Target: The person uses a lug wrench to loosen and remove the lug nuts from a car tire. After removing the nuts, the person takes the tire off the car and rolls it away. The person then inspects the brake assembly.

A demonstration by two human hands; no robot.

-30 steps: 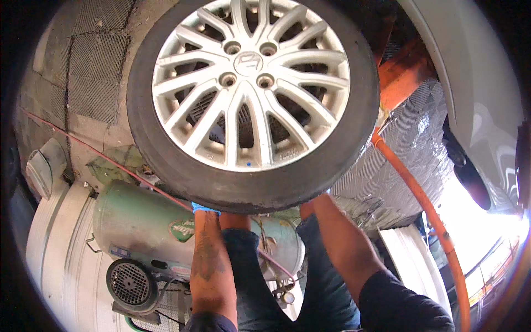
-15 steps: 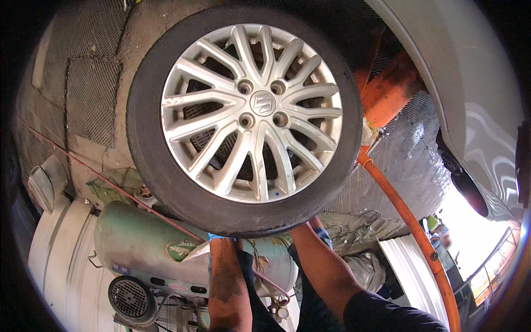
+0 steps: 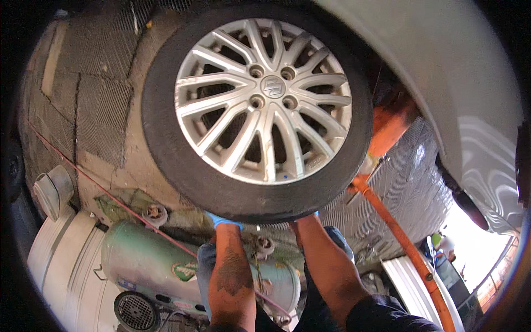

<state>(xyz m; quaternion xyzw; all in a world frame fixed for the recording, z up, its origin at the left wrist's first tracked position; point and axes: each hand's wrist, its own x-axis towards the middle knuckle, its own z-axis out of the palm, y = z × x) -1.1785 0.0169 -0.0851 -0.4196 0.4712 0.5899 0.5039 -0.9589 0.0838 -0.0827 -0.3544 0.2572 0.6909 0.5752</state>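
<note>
A car wheel (image 3: 272,86), a black tyre on a silver multi-spoke alloy rim, faces me and fills the upper middle of the head view. Both my forearms reach up to its lower edge. My left hand (image 3: 224,221), in a blue glove, grips the tyre from below; its fingers are hidden behind the rubber. Just a sliver of blue glove shows of my right hand (image 3: 316,213), which supports the tyre's lower right, its fingers out of sight too. Beyond the wheel, on the right, is the silver car body (image 3: 459,72).
An orange jack (image 3: 390,124) stands beside the car, its long orange handle (image 3: 401,235) slanting toward me. A green compressor tank (image 3: 144,252) with a motor (image 3: 136,311) lies low on the left. A red hose (image 3: 105,188) crosses the floor. Another person (image 3: 445,249) is far right.
The wheel has risen in the view and shifted a little right, away from the compressor, with both my arms following. More of my left glove shows now.
</note>
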